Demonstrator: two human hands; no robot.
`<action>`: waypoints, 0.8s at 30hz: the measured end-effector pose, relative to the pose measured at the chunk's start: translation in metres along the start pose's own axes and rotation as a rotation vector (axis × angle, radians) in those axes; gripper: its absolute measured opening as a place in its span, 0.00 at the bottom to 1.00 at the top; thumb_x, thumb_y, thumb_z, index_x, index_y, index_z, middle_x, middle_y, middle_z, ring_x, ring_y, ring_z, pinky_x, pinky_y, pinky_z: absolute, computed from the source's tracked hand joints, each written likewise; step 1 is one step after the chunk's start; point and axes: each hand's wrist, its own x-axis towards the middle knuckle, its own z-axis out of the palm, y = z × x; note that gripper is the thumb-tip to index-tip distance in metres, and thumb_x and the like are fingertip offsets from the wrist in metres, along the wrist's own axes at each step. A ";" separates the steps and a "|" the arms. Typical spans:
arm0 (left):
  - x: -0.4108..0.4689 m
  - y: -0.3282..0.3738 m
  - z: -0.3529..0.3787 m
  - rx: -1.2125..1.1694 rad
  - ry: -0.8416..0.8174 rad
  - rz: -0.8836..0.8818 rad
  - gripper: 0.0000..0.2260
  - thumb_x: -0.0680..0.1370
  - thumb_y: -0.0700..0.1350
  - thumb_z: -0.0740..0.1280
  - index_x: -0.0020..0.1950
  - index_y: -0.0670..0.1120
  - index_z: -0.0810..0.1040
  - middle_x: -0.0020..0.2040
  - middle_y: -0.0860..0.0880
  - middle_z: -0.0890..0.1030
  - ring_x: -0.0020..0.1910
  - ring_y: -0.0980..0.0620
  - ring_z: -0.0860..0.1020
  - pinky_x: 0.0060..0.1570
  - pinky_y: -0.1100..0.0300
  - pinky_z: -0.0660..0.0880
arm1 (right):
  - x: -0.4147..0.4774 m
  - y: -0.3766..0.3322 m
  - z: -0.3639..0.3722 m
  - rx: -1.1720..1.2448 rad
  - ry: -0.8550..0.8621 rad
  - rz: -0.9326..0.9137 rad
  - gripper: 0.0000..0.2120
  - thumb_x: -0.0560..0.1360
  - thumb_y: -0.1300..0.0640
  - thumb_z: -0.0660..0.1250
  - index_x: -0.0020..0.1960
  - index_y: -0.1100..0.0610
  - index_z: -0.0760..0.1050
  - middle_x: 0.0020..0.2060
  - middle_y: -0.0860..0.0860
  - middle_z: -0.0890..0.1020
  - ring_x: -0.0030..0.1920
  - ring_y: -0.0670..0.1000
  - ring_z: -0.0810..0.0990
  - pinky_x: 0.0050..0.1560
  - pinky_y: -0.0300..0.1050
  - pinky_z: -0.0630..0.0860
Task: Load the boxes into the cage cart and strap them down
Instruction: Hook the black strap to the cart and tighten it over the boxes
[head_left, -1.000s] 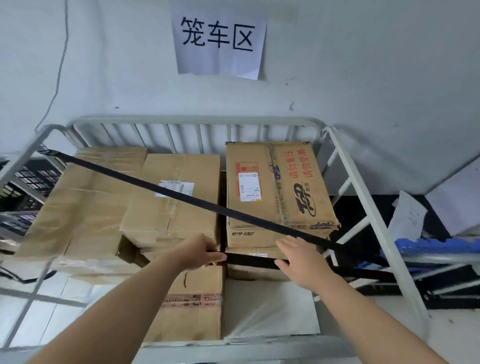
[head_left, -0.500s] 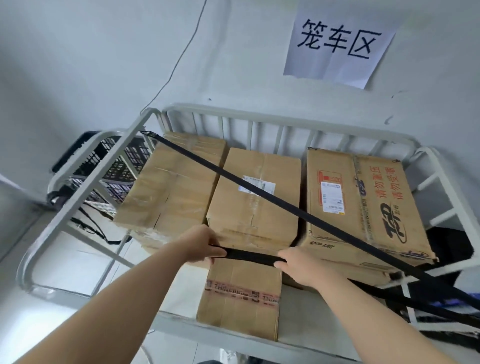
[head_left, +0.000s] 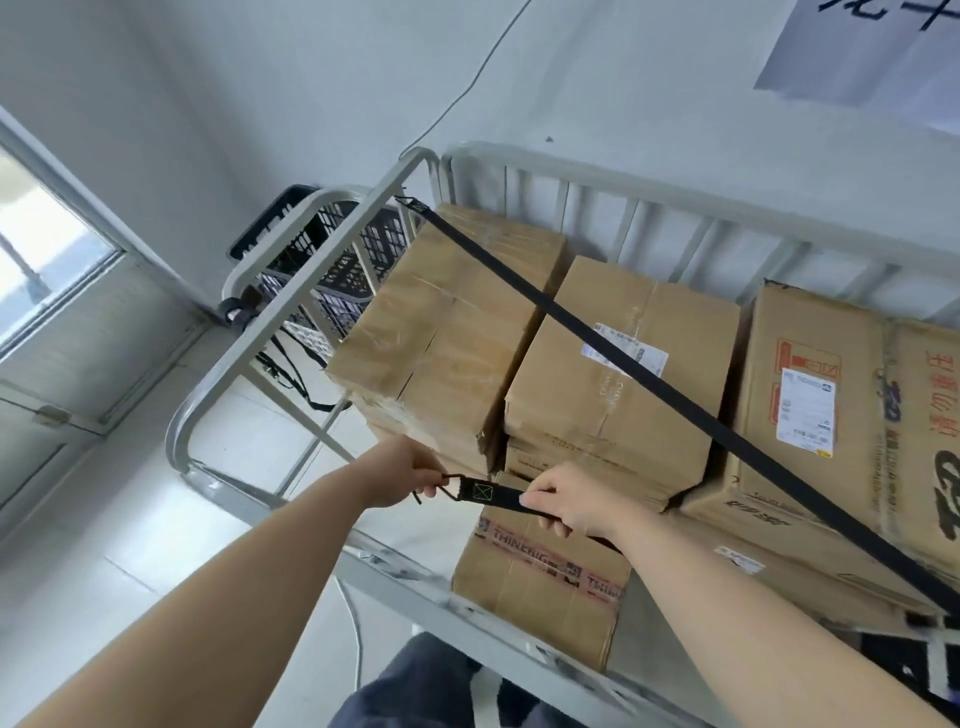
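Black webbing strap (head_left: 493, 493): left hand (head_left: 410, 475) pinches its wire hook (head_left: 451, 482), right hand (head_left: 571, 501) grips webbing. Keep taut; clip to grey steel cart rail (head_left: 291, 312), left.

a warehouse storeroom: taped cardboard boxes (head_left: 582, 415) in a metal cage cart (head_left: 675, 193), plastic crates (head_left: 332, 280), paper wall sign (head_left: 872, 47).

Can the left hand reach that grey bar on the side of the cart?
Probably yes. The left hand holds the hook of the strap, and only open space lies between it and the side bar; the boxes sit to the other side.
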 end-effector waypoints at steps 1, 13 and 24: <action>0.000 -0.005 -0.004 -0.018 0.013 -0.011 0.08 0.78 0.44 0.67 0.40 0.52 0.81 0.35 0.57 0.82 0.37 0.59 0.78 0.41 0.66 0.74 | 0.007 -0.010 0.004 0.046 -0.003 -0.003 0.12 0.78 0.51 0.64 0.46 0.59 0.80 0.31 0.50 0.80 0.26 0.46 0.73 0.33 0.39 0.72; 0.016 -0.067 -0.076 0.026 -0.021 0.021 0.05 0.77 0.46 0.69 0.46 0.47 0.84 0.38 0.54 0.84 0.40 0.57 0.81 0.47 0.60 0.77 | 0.100 -0.100 0.057 0.206 0.029 0.006 0.07 0.76 0.58 0.68 0.39 0.53 0.78 0.28 0.51 0.78 0.24 0.46 0.71 0.28 0.39 0.68; 0.011 -0.156 -0.090 0.257 -0.073 -0.098 0.10 0.79 0.46 0.63 0.55 0.46 0.82 0.50 0.51 0.81 0.53 0.50 0.78 0.58 0.55 0.74 | 0.149 -0.122 0.129 0.120 -0.056 0.099 0.10 0.74 0.60 0.64 0.47 0.63 0.82 0.25 0.52 0.74 0.22 0.45 0.68 0.24 0.34 0.64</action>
